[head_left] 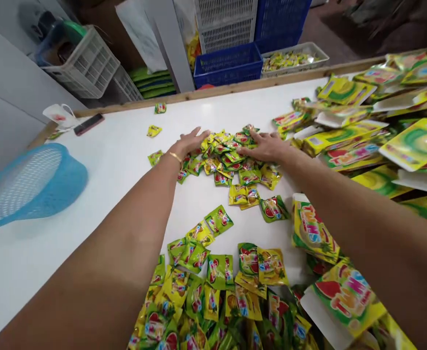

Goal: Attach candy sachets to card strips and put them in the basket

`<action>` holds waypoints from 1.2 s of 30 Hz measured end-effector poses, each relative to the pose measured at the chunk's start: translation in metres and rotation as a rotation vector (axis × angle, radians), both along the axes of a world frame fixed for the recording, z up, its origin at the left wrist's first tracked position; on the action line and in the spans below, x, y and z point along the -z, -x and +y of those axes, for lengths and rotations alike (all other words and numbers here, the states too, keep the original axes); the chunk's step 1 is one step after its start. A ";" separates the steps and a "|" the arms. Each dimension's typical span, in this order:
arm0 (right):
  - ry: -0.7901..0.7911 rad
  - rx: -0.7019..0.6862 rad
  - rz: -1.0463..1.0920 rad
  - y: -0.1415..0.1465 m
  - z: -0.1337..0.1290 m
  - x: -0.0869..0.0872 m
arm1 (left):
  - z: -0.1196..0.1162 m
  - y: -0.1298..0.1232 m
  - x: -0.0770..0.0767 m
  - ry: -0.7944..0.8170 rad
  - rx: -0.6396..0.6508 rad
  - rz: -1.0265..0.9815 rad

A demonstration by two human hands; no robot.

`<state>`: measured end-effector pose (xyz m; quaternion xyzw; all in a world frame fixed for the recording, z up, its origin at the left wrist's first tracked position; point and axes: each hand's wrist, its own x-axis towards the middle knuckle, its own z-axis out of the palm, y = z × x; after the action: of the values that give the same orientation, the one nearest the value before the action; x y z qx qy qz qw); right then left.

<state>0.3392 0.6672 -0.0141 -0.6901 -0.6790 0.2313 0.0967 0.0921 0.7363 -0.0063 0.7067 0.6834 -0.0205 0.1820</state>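
Note:
Both arms reach forward over a white table (122,160). My left hand (190,144), with a bracelet at the wrist, lies against the left side of a heap of small yellow and green candy packets (224,153), fingers spread. At the heap's right side my right hand (263,146) rests with its fingers apart, touching the packets. A larger pile of packets (199,301) lies at the near edge, between the forearms. A few packets (219,220) are scattered between the two heaps.
Printed yellow boxes (355,146) are piled on the right, some beside the right forearm. A blue mesh basket (53,184) sits at left. A phone (88,124) lies at the far left. Beyond the table's wooden edge stand crates, including a blue one (228,65).

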 end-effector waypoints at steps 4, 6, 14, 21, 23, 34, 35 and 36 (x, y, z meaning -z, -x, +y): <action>-0.028 -0.012 -0.124 0.006 0.006 0.008 | 0.006 -0.033 0.018 -0.019 -0.015 -0.089; -0.034 -0.079 -0.113 0.013 -0.001 0.007 | -0.010 -0.046 0.019 -0.062 0.056 -0.145; 0.111 -0.415 0.165 0.049 -0.122 -0.021 | -0.180 -0.039 -0.007 0.155 -0.020 -0.906; 0.321 -0.600 0.422 0.069 -0.267 -0.085 | -0.337 0.029 -0.094 0.512 0.122 -0.856; 0.322 -0.673 0.451 0.070 -0.283 -0.098 | -0.339 0.049 -0.117 0.620 0.319 -0.748; 0.000 -0.370 -0.028 0.039 -0.183 -0.055 | -0.119 0.109 -0.050 0.128 -0.146 0.047; -0.013 -0.350 -0.106 0.036 -0.172 -0.049 | -0.106 0.108 -0.044 0.143 -0.152 0.063; -0.019 -0.325 -0.181 0.034 -0.161 -0.043 | -0.096 0.106 -0.039 0.160 -0.154 0.073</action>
<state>0.3057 0.5058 0.0292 -0.5883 -0.7897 0.1741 0.0031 -0.0143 0.6406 0.0326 0.6342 0.7379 -0.0865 0.2139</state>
